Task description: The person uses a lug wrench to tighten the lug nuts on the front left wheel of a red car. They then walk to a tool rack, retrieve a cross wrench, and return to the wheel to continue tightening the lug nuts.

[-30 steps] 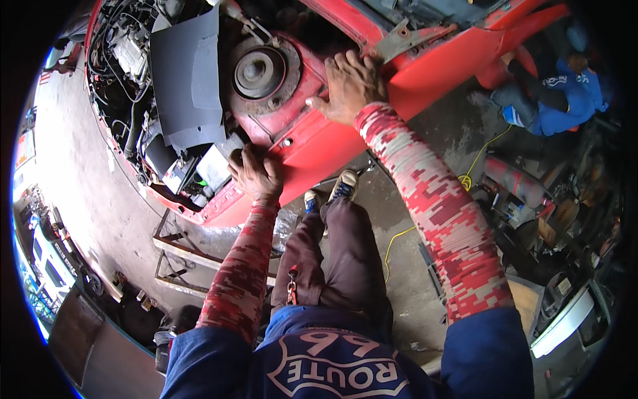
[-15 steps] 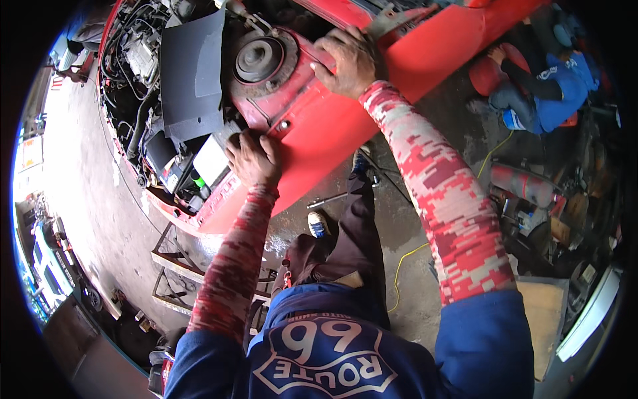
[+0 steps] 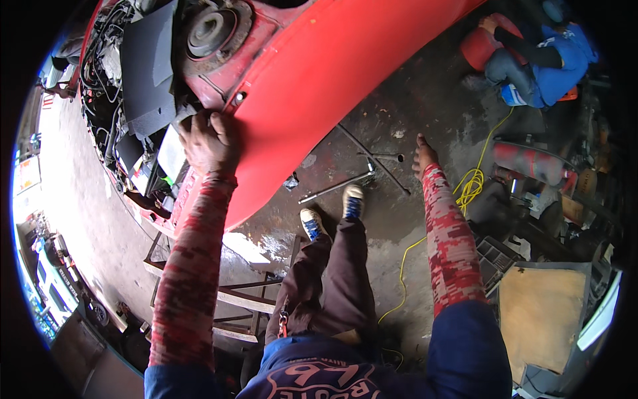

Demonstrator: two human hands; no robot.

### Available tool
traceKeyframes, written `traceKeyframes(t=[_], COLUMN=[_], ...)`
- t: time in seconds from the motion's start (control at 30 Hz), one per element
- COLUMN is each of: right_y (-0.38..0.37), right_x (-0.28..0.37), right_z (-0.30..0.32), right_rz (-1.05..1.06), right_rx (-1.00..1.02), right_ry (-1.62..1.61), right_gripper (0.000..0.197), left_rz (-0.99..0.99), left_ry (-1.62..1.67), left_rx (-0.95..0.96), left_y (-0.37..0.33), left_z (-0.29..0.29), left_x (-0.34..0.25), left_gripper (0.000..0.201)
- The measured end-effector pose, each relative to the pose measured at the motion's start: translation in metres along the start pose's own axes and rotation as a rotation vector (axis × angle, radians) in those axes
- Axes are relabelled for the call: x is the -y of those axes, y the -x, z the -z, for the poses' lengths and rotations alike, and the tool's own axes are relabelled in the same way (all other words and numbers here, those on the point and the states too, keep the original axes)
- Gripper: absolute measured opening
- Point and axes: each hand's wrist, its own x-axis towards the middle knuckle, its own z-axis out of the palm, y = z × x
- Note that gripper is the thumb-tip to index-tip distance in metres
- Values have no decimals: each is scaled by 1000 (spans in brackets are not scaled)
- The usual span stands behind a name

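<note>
Red car body panel: largest item, runs upper centre to left, curved fender over oily concrete floor. Engine bay at its left edge w/ grey cover, wiring, round strut mount.

Metal frame stand: lower left, under panel edge.

Co-worker in blue: upper right, crouched, well apart.

Yellow cable: right, loops on floor.

Long metal bars/wrench: on floor just ahead of shoes, between both arms.

Left hand: fingers curled, gripping panel edge by engine bay.

Right hand: free, holds nothing, fingers loosely together, above floor near bars.

Judgement: keep left grip firm on panel lip, feet clear of bars, steady weight before shifting.
</note>
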Motion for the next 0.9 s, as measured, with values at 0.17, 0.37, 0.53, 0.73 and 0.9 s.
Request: traceKeyframes(t=[0.17, 0.37, 0.53, 0.73, 0.9], right_y=[-38, -28, 9, -113, -128], right_x=[-30, -99, -250, -248, -185], right_z=[-32, -73, -193, -208, -109], right_rz=[-716, -505, 109, 375, 685], right_rx=[642, 853, 308, 459, -163], right_ry=[-582, -931, -282, 1069, 661], right_gripper=[80, 15, 39, 51, 54], left_rz=[-55, -78, 166, -84, -324], left_ry=[-26, 0, 182, 106, -12], left_rx=[-11, 42, 64, 86, 206], left_y=[-2, -2, -4, -5, -6], left_z=[-4, -3, -13, 4, 15], left_x=[9, 22, 49, 69, 72], left_gripper=[48, 51, 45, 34, 39])
